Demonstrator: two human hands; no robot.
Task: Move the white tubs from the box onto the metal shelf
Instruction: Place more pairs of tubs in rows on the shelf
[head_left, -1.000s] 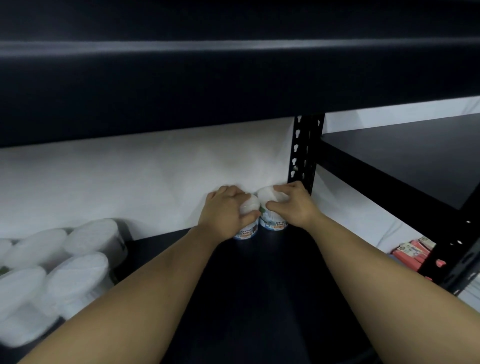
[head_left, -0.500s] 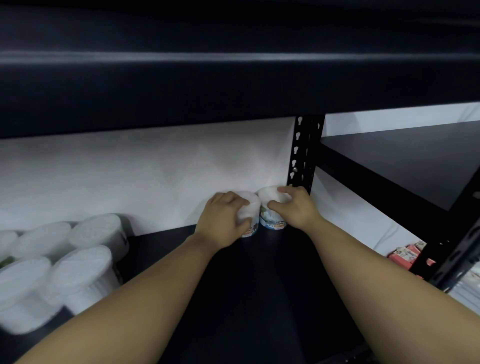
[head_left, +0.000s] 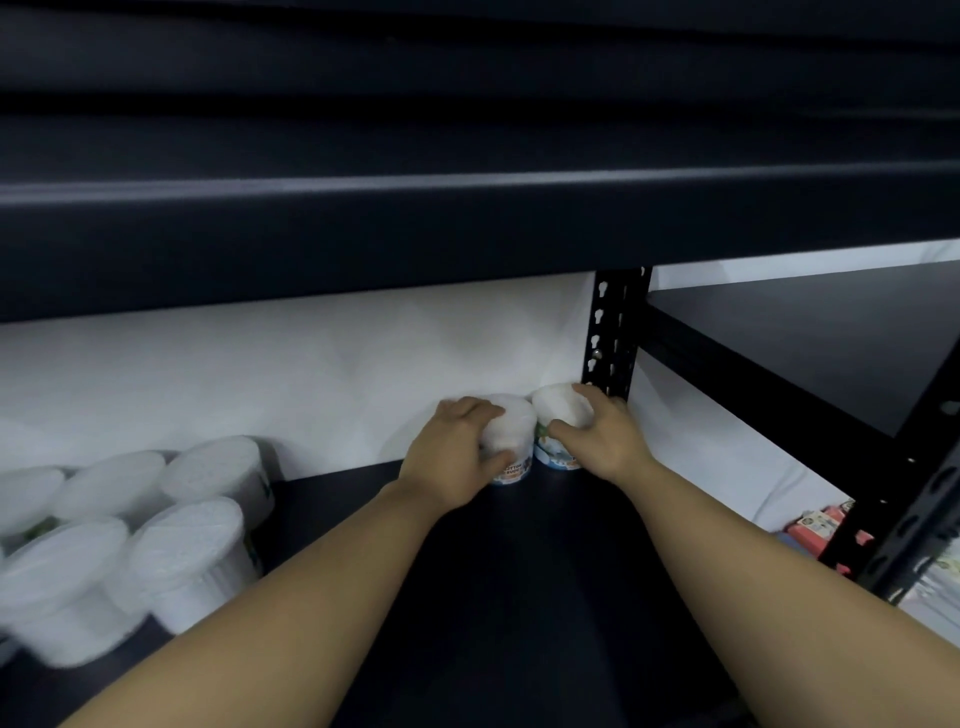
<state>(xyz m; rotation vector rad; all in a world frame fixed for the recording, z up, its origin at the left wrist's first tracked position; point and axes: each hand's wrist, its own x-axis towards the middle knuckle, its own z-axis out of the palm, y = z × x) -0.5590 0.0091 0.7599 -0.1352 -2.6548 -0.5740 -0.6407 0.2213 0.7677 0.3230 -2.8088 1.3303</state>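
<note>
1. Left hand wrapped around a white tub standing at the shelf's back edge.
2. Right hand gripping a second tub in the back right corner, beside the upright post; tubs touching.
3. Five more tubs clustered at the left edge.

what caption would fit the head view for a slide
Both hands, left hand and right hand, each set a white tub at the back of the metal shelf.
</note>
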